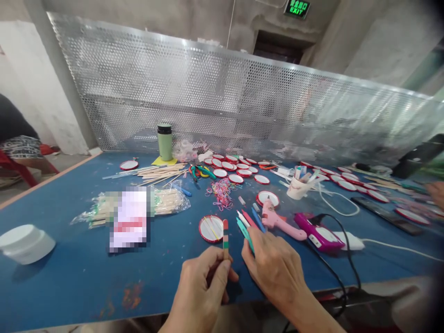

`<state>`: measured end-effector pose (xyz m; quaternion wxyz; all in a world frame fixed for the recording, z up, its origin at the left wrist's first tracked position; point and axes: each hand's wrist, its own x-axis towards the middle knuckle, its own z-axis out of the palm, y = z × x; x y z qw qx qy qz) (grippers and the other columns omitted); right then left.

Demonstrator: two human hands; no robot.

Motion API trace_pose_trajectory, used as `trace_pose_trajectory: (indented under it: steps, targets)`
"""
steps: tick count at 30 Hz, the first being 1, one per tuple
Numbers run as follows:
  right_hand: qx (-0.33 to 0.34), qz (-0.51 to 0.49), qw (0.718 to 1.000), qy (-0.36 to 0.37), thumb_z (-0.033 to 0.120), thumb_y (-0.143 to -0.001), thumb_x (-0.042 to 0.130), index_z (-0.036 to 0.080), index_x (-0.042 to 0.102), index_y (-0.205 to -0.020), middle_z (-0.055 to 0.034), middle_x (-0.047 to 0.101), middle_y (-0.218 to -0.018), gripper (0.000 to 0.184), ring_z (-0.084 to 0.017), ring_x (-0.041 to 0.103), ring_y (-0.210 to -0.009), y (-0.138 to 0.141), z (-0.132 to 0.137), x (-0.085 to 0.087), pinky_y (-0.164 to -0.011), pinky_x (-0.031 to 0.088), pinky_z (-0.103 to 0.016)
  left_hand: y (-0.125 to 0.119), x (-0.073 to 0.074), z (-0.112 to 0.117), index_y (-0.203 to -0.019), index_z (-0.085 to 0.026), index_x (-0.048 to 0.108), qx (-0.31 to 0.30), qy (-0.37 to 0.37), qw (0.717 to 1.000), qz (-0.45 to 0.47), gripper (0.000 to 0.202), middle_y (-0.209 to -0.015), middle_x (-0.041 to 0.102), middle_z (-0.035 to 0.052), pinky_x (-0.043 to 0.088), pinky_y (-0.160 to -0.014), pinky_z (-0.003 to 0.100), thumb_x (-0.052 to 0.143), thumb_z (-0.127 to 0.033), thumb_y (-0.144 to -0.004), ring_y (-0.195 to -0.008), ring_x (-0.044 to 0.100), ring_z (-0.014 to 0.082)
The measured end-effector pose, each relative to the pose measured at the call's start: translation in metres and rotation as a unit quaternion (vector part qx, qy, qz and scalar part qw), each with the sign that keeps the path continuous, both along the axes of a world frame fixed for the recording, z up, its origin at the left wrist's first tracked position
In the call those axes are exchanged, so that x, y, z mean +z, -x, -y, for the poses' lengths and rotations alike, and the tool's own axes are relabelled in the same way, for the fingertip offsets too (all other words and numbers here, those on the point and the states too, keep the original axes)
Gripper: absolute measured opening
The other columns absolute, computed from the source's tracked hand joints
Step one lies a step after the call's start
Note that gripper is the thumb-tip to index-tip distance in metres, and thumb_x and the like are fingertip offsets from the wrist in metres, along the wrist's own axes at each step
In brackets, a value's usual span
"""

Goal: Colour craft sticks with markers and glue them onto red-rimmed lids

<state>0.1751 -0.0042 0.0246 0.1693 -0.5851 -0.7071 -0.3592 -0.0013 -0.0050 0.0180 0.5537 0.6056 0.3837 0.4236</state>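
Observation:
My left hand [203, 286] is closed around a painted wooden stick [225, 238] with red and green bands, held upright near the table's front edge. My right hand [274, 263] rests just to the right, its fingers pinched on a teal stick [244, 232] that lies among several coloured sticks [251, 218] on the blue table [69, 277]. A round red-rimmed lid [210, 228] with a thin stick inside lies just beyond the left hand. A pink glue gun [279, 221] lies beyond the right hand.
A magenta glue gun [317, 233] with a black cable and a white power adapter [350, 240] lie at right. Several red-rimmed lids [236, 166], a bag of wooden sticks [166, 201], rubber bands [222, 189], a green flask [164, 141], a paper cup [298, 187] and a white tub [24, 243] stand about. Another person sits at far left [17, 138].

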Motion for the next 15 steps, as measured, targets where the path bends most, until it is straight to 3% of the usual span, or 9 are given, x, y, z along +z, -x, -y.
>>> trace_pose_trajectory:
  steps: [6, 15]
  targets:
    - [-0.044, 0.002, 0.997, 0.063, 0.030, -0.091, 0.049, 0.021, 0.053, -0.073, -0.0033, 0.062, -0.065, 0.020, -0.019, 0.060, -0.055, 0.0013, 0.0085, 0.0059, -0.057, 0.034, -0.032, 0.0001, 0.0015, 0.0000, -0.086, -0.017, 0.061, 0.001, 0.007, 1.000, -0.005, 0.020, -0.070, 0.071, 0.0027, 0.040, -0.045, 0.015, 0.050, -0.034, -0.090, -0.046, 0.056, 0.0075]
    - [-0.087, -0.034, 0.985, 0.146, 0.022, -0.090, 0.051, 0.022, 0.055, -0.077, -0.0007, 0.067, -0.061, 0.014, -0.020, 0.067, -0.051, -0.0082, -0.0012, 0.0019, -0.047, 0.030, -0.029, -0.0005, 0.0017, 0.0018, -0.086, -0.017, 0.062, 0.007, 0.005, 1.000, -0.012, 0.022, -0.071, 0.070, 0.0028, 0.041, -0.047, 0.014, 0.051, -0.034, -0.091, -0.047, 0.056, 0.0071]
